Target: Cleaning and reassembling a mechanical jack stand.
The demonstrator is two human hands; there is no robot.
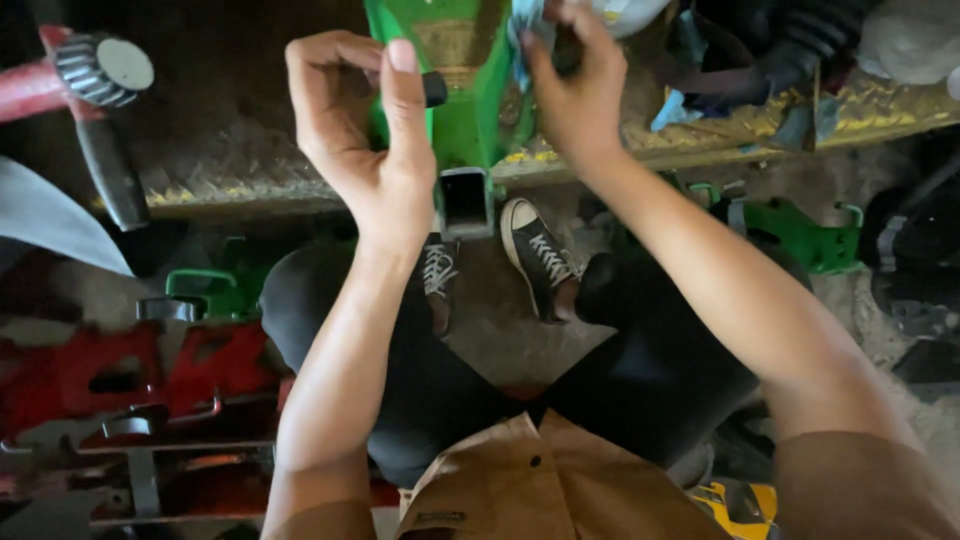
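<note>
We see a rough workshop floor (pixel 500 330) crowded with machine parts, and along its far side runs a worn yellow checker-plate ledge (pixel 700 135). Our legs in black trousers (pixel 640 370) spread wide over the floor, with a tan shirt (pixel 530 480) at the bottom edge. To the left lie red metal frames (pixel 110 375), and above them a red shaft with a grey bevel gear (pixel 100 68) and a black handle. A second green bracket (pixel 805 235) lies on the floor to the right.

The green metal part (pixel 470 95) stands upright against the ledge, straight ahead between our two hands, with a square grey tube end (pixel 465 200) at its foot. Below that tube our black-and-white sneakers (pixel 540 255) point toward the ledge.

Our left hand (pixel 365 130) is raised at the part's left side; its fingers (pixel 405 95) curl together, and a small black cylinder (pixel 435 90) sits at the fingertips, touching the green metal. Our right hand (pixel 580 90) is at the part's upper right, its fingers pinching a pale blue rag (pixel 525 30) and a small dark piece against the part.
</note>
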